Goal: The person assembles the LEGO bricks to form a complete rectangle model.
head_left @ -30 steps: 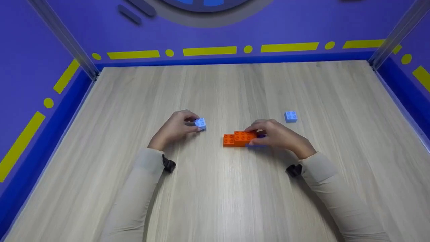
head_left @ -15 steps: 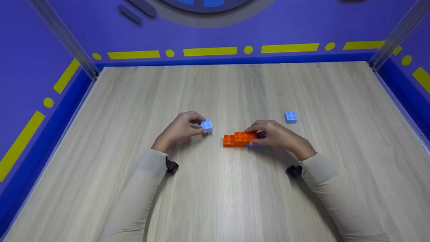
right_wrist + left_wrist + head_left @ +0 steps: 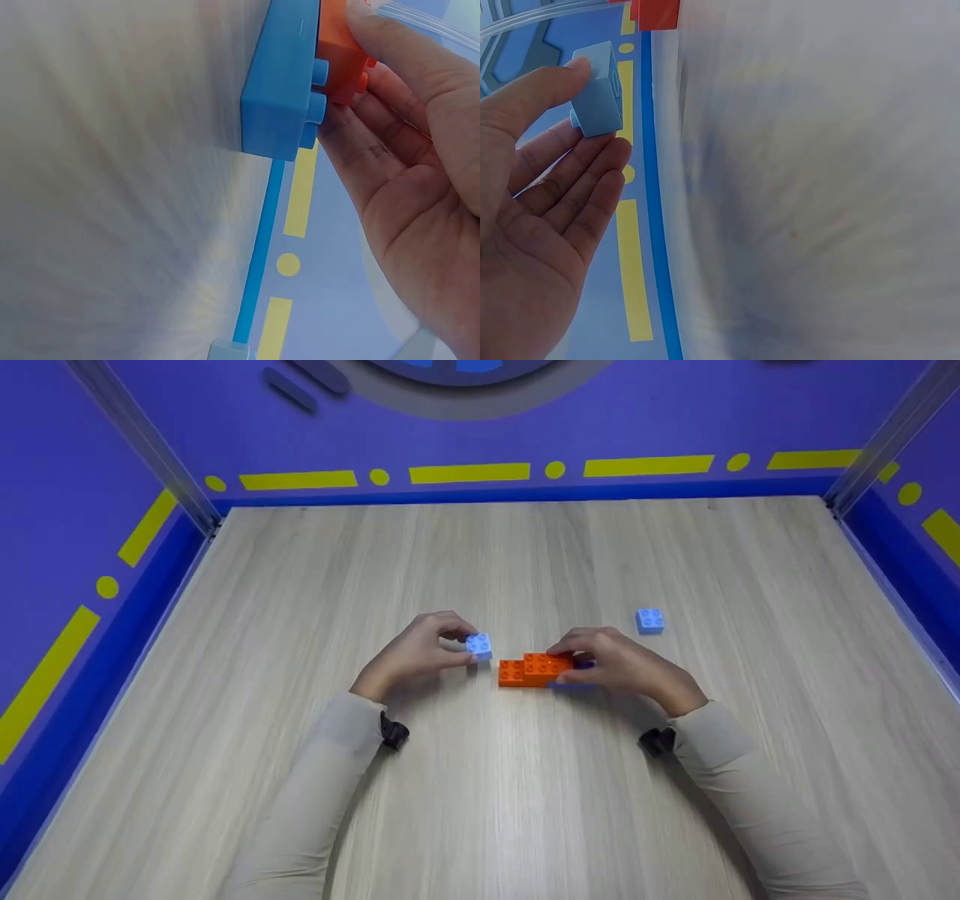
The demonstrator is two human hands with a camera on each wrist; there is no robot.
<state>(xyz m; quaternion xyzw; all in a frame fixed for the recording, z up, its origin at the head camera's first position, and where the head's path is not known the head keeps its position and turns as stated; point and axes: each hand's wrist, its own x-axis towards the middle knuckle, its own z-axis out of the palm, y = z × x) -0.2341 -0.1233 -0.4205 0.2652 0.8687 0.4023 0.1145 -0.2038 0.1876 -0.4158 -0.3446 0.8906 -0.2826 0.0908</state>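
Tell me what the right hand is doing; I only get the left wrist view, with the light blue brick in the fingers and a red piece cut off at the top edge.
Observer: The right hand is pinching the upper orange brick.
Operator: What is under that brick at the right hand's end? My view stops short of it.
Observer: A darker blue brick; the right wrist view shows its studs sticking out past the orange one.
Operator: Any loose brick out of my sight?
Observer: Yes, a second light blue brick lies by itself, beyond the right hand in the head view.
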